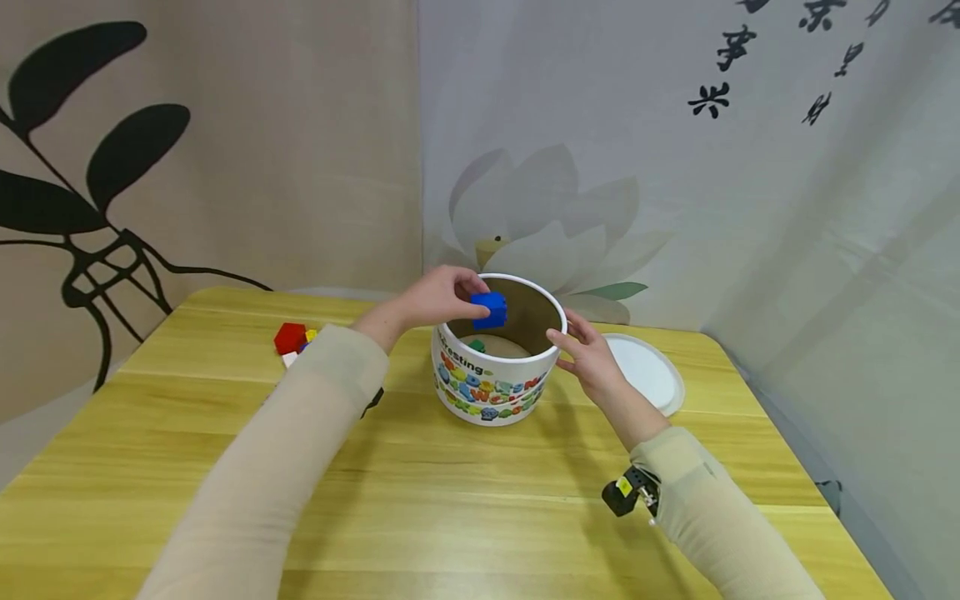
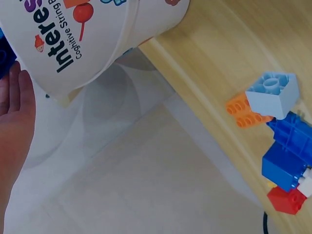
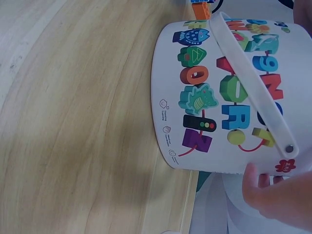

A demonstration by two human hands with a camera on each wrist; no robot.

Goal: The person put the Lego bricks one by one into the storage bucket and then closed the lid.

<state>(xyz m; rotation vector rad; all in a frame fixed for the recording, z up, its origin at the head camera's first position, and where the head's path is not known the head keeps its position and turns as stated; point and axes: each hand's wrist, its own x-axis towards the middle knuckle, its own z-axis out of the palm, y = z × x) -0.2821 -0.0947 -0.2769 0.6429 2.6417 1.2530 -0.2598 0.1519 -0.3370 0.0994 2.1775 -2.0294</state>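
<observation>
My left hand [image 1: 444, 297] pinches a blue toy block [image 1: 489, 310] between thumb and fingers, over the open mouth of a white bucket [image 1: 487, 408] printed with colourful letters. Part of that block also shows at the left edge of the left wrist view. Inside the bucket a small green piece [image 1: 477, 345] lies on the floor. On the bucket's right side my right hand [image 1: 591, 360] holds the wall, thumb by the rim and fingers round the outside. The bucket's white handle [image 3: 258, 90] hangs down along its side in the right wrist view.
A white round lid [image 1: 651, 375] lies on the wooden table right of the bucket. Left of it, partly behind my left sleeve, are loose blocks: red [image 1: 289, 338], light blue [image 2: 280, 100], orange [image 2: 242, 112] and dark blue [image 2: 282, 165]. A curtain hangs behind the table.
</observation>
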